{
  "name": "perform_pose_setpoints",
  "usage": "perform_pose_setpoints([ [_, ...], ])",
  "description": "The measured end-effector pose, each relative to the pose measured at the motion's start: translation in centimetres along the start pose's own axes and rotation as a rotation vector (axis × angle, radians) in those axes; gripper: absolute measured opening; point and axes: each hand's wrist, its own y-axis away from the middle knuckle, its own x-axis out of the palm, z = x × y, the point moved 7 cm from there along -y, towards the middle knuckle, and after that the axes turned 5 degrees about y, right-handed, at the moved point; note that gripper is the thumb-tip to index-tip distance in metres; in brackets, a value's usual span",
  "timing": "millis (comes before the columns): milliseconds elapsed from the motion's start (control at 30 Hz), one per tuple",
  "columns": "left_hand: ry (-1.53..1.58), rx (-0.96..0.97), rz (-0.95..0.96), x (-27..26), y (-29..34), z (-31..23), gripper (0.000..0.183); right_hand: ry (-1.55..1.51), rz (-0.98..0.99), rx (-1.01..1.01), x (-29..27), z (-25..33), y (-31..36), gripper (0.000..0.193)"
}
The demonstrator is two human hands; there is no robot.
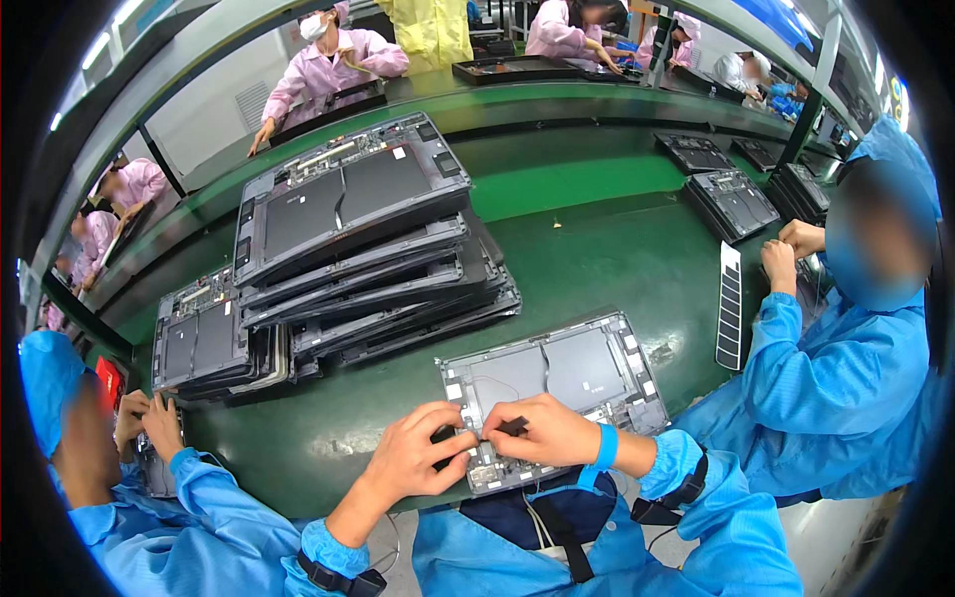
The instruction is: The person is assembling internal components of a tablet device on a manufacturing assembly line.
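Note:
In front of me lies an open laptop base (587,373) with a dark grey battery, circuit boards and thin cables showing. My left hand (423,453) is over its left near corner, thumb and fingers closed in a pinch; a dark bit shows between them, too small to name. Close beside it, my right hand (542,433) bends its fingers around a small black piece (512,426), its fingertips down at the same corner. The fingertips of both hands nearly meet there. What lies right under them is hidden. A blue band circles my right wrist.
A tall, uneven stack of laptop bases (348,199) stands at the left, a lower stack (199,338) beside it. A strip of black labels (730,308) lies at the right. Co-workers in blue sit on both sides. More bases (731,204) are piled at the far right.

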Motion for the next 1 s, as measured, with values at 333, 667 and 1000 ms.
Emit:
perform_pose_setpoints([
  [333,-0.004,-0.011,-0.059,0.2,-0.5,-0.1,0.020,0.018,-0.038,0.065,-1.0,-0.1,0.0,0.015],
  [667,-0.051,-0.004,-0.076,0.1,-0.5,-0.1,0.020,-0.021,-0.160,0.190,-4.2,-1.2,3.5,0.012],
  [1000,-0.053,-0.042,-0.077,0.2,-0.1,-0.4,0.018,-0.013,-0.135,0.134,-3.3,-1.0,3.7,0.016],
])
